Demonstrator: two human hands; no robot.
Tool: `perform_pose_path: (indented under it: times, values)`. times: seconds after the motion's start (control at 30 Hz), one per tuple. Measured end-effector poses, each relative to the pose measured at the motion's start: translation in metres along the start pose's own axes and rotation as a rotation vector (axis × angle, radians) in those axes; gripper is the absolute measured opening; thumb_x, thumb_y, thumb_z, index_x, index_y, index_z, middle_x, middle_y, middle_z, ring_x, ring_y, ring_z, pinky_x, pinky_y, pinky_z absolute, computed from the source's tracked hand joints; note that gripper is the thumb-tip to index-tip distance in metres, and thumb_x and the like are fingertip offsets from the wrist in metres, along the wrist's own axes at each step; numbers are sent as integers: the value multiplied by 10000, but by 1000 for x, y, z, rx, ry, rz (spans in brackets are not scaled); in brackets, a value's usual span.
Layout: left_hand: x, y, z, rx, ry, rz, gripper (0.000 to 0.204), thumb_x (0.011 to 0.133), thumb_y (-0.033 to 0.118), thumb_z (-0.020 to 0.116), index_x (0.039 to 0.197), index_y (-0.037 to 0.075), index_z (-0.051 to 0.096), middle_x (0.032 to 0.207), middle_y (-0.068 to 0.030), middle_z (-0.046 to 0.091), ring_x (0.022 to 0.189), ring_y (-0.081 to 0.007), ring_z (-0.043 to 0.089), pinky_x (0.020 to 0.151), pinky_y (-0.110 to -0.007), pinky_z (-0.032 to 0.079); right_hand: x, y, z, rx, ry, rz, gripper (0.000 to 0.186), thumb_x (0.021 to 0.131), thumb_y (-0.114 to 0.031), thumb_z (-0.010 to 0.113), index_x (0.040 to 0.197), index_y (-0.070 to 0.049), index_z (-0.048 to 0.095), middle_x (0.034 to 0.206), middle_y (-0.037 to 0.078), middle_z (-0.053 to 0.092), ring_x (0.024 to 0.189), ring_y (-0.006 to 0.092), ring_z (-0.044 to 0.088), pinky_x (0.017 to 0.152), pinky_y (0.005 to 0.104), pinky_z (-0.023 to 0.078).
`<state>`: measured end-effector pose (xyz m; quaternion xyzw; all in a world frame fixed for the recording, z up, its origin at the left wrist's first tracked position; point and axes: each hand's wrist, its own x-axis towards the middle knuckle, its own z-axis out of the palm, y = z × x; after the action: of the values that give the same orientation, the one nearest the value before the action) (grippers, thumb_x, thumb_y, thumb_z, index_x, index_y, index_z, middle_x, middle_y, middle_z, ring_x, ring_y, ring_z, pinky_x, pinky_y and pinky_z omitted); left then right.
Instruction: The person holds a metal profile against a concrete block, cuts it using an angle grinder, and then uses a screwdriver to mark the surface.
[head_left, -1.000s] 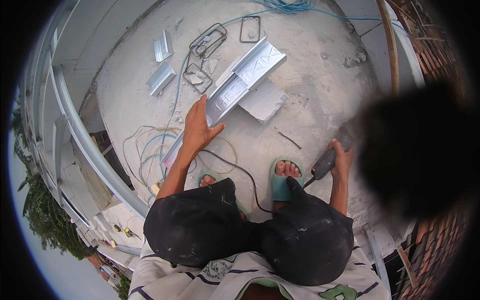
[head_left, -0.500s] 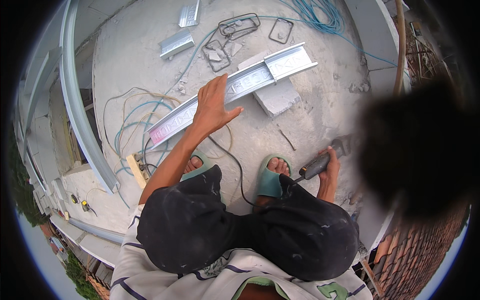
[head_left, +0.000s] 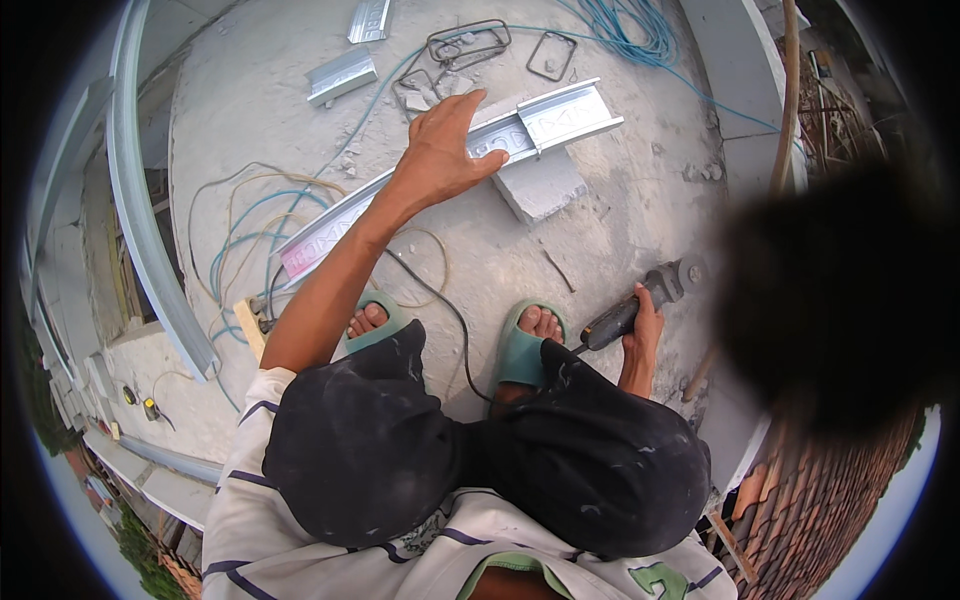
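A long silvery metal channel (head_left: 335,228) lies at a slant in front of my feet. A short channel piece (head_left: 565,112) sits over its right end, which rests on a pale block (head_left: 540,187). Above the middle of the long channel is my left hand (head_left: 440,150), fingers stretched and thumb apart. It hides part of the channel, and I cannot tell whether it touches the metal. On the right, my right hand (head_left: 645,325) is closed round the body of an angle grinder (head_left: 612,322), its disc end pointing away to the right. A black cord trails from its rear.
Two short channel offcuts (head_left: 342,75) and several bent wire frames (head_left: 551,55) lie farther off. Blue hose (head_left: 630,35) is coiled at the back. Loose cables and a wooden-backed power strip (head_left: 250,325) lie by my left foot. A long channel (head_left: 140,200) leans at the left.
My left hand has moved right along the channel and slightly away from me. The angle grinder has turned a little in my right hand, so its disc end shows more.
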<state>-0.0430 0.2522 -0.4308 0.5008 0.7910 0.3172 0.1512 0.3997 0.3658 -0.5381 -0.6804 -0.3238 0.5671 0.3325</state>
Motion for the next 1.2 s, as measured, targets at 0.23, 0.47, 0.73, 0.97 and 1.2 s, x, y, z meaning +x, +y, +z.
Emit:
perform_pose_path:
  times: [0.23,0.47,0.73,0.97,1.2]
  values:
    - [-14,-10,-4,122,-103,-79,1031,760,456,869,1561,-15,423,1550,-257,486,1468,-393,430,1208,-539,301,-5,-5,-14,-500,114,-215,487,848,-320,892,1124,15,672,920,60,669,742,148,609,611,328,485]
    - [-36,-32,7,268,-151,-121,1151,686,464,936,1585,-5,389,1566,-259,467,1478,-399,414,1213,-535,290,-17,-15,-23,-504,43,-129,633,823,-372,914,1175,89,663,990,125,691,827,174,644,663,320,509]
    - [-31,-35,23,104,-92,-131,1118,733,506,873,1583,-29,381,1575,-273,452,1482,-397,406,1225,-547,249,-52,-5,-39,-724,157,-273,729,827,-381,920,1286,110,636,1097,203,705,907,231,695,742,331,575]
    - [-39,-28,31,103,8,-128,1057,782,475,855,1585,-20,379,1587,-266,439,1500,-384,387,1245,-517,243,-75,-26,-25,-856,149,-358,568,863,-295,883,1239,65,657,1071,182,714,919,245,711,817,357,570]
    - [-47,-35,36,100,-5,-102,1031,783,430,872,1583,-4,387,1584,-247,443,1491,-376,395,1246,-518,238,-63,-53,55,-939,-165,-818,265,939,-128,749,1174,-14,707,1019,148,722,876,254,728,791,390,565]
